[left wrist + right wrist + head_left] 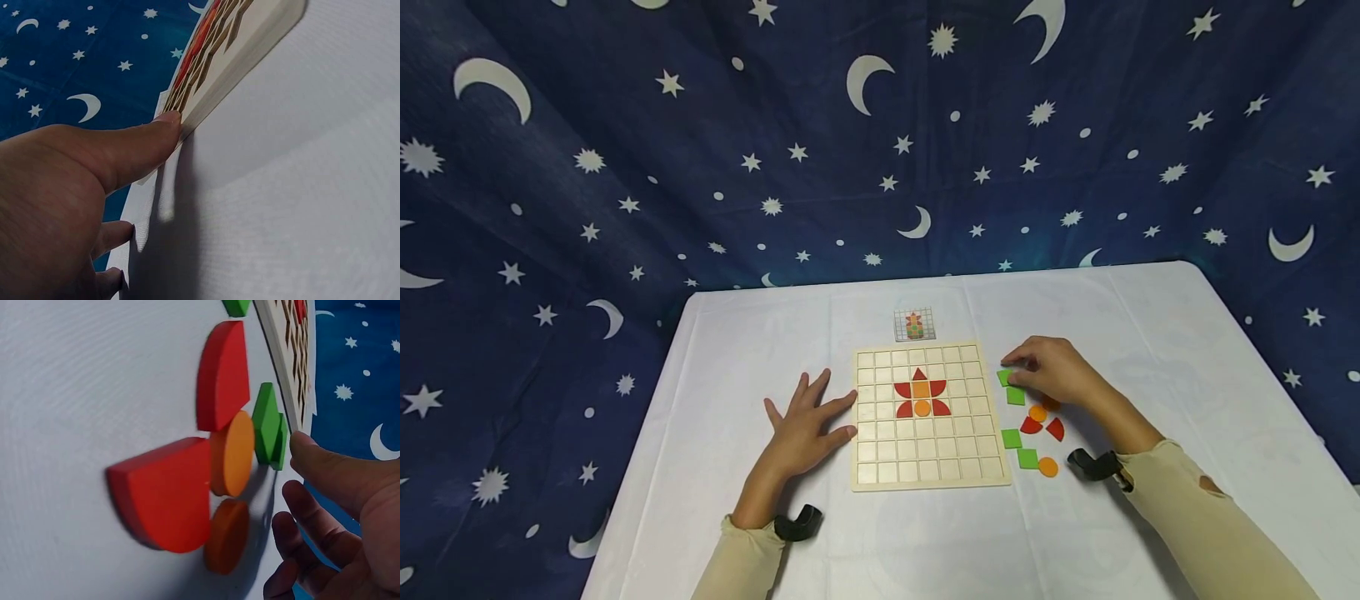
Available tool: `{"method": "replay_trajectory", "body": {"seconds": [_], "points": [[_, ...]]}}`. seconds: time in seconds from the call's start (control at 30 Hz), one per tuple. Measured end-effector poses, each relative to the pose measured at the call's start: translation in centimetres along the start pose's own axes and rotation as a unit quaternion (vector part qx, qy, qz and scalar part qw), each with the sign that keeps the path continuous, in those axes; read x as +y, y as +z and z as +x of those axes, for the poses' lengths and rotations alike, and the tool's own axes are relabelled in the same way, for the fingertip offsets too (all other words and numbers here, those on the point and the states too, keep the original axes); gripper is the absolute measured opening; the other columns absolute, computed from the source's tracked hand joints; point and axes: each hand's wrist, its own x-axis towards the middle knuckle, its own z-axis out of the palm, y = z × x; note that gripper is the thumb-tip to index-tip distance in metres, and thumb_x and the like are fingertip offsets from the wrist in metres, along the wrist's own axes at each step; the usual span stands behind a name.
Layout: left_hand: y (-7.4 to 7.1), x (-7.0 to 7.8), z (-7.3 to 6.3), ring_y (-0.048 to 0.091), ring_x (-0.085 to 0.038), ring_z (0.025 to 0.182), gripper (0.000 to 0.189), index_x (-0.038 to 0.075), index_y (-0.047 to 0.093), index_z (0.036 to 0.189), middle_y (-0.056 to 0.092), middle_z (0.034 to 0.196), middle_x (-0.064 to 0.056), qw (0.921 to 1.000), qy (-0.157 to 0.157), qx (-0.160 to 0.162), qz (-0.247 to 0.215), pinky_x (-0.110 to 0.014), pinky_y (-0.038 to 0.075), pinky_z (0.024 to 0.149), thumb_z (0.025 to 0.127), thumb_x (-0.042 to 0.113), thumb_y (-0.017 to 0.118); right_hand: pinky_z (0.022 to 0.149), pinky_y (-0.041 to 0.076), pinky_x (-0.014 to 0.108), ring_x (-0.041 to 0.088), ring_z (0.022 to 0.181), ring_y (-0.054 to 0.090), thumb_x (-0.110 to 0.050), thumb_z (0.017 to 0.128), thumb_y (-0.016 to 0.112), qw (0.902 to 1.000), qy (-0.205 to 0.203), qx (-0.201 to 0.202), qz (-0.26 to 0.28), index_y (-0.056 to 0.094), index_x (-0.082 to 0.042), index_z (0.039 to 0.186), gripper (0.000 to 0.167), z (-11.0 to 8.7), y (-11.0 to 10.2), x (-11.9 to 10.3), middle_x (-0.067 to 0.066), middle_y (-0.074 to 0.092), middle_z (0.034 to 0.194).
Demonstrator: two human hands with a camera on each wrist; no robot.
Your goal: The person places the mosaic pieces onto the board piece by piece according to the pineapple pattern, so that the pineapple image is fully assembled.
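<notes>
A wooden grid board [887,471] lies on the table, holding a figure of red pieces [937,388], an orange square [921,390] and an orange circle [922,407]. My left hand [801,433] has its fingers spread, thumb and index fingertip at the board's left edge; in the left wrist view the thumb [140,147] meets the board's side. Beyond the right edge, my right hand [1056,371] hovers with thumb and index apart over two green squares [1016,396]. In the right wrist view these green squares [265,422] lie just beside the thumb [331,472].
Two more green squares [1027,458], red quarter-circles [1056,429] and orange circles [1048,467] lie loose right of the board. A small pattern card [914,325] rests behind it. A dark blue curtain [820,100] with stars and moons hangs past the white table [760,333].
</notes>
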Motion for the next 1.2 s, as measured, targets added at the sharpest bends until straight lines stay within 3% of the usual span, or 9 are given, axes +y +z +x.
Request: {"method": "replay_trajectory", "body": {"seconds": [0.17,0.33,0.57,0.8,0.93,1.2], "points": [[0.2,-0.2,0.0,0.008,-0.044,0.158,0.056,0.034,0.060,0.144,0.028,0.169,-0.012,1.0000,0.004,0.004,0.005,-0.088,-0.012,0.103,0.092,0.052,0.071,0.085,0.048,0.044,0.023,0.089,0.060,-0.018,0.087,0.081,1.0000,-0.004,0.001,-0.001,0.079,-0.009,0.111,0.025,0.0,0.3,0.3,0.008,0.073,0.104],[0.2,-0.1,0.0,0.007,-0.044,0.158,0.058,0.033,0.060,0.144,0.027,0.169,-0.012,1.0000,0.002,0.002,0.001,-0.088,-0.012,0.102,0.092,0.053,0.070,0.083,0.047,0.042,0.023,0.088,0.058,-0.016,0.087,0.082,1.0000,-0.005,0.005,-0.001,0.080,-0.010,0.107,0.021,0.0,0.6,0.5,0.006,0.073,0.101],[0.2,0.0,0.0,0.006,-0.044,0.158,0.057,0.033,0.059,0.144,0.027,0.169,-0.012,1.0000,-0.001,-0.001,-0.004,-0.087,-0.013,0.103,0.092,0.053,0.070,0.074,0.044,0.034,0.018,0.078,0.055,-0.014,0.085,0.083,0.9999,-0.002,0.013,0.007,0.072,-0.018,0.092,0.014,-0.2,0.4,0.2,-0.003,0.066,0.081],[0.0,0.0,-0.1,0.007,-0.045,0.158,0.057,0.033,0.059,0.144,0.027,0.169,-0.012,1.0000,0.001,0.001,-0.002,-0.087,-0.012,0.103,0.092,0.052,0.070,0.070,0.048,0.028,0.014,0.074,0.058,-0.013,0.085,0.083,0.9959,-0.027,0.044,0.075,0.072,-0.019,0.088,0.014,-0.9,1.1,-1.9,-0.006,0.065,0.076],[0.1,-0.1,-0.2,0.007,-0.045,0.158,0.057,0.033,0.059,0.144,0.027,0.169,-0.012,1.0000,0.001,0.001,-0.002,-0.087,-0.012,0.103,0.092,0.053,0.070,0.066,0.051,0.025,0.015,0.073,0.061,-0.016,0.085,0.083,0.9901,-0.020,0.024,0.137,0.074,-0.020,0.091,0.012,-1.3,2.4,-3.8,-0.005,0.067,0.078],[0.1,0.0,-0.1,0.007,-0.044,0.158,0.056,0.034,0.059,0.144,0.027,0.169,-0.011,1.0000,0.000,0.001,-0.005,-0.087,-0.013,0.103,0.092,0.052,0.070,0.068,0.051,0.025,0.014,0.073,0.063,-0.010,0.088,0.078,0.9792,-0.024,-0.037,0.198,0.077,-0.020,0.094,0.012,-1.8,5.0,-6.8,-0.007,0.069,0.079]]}}
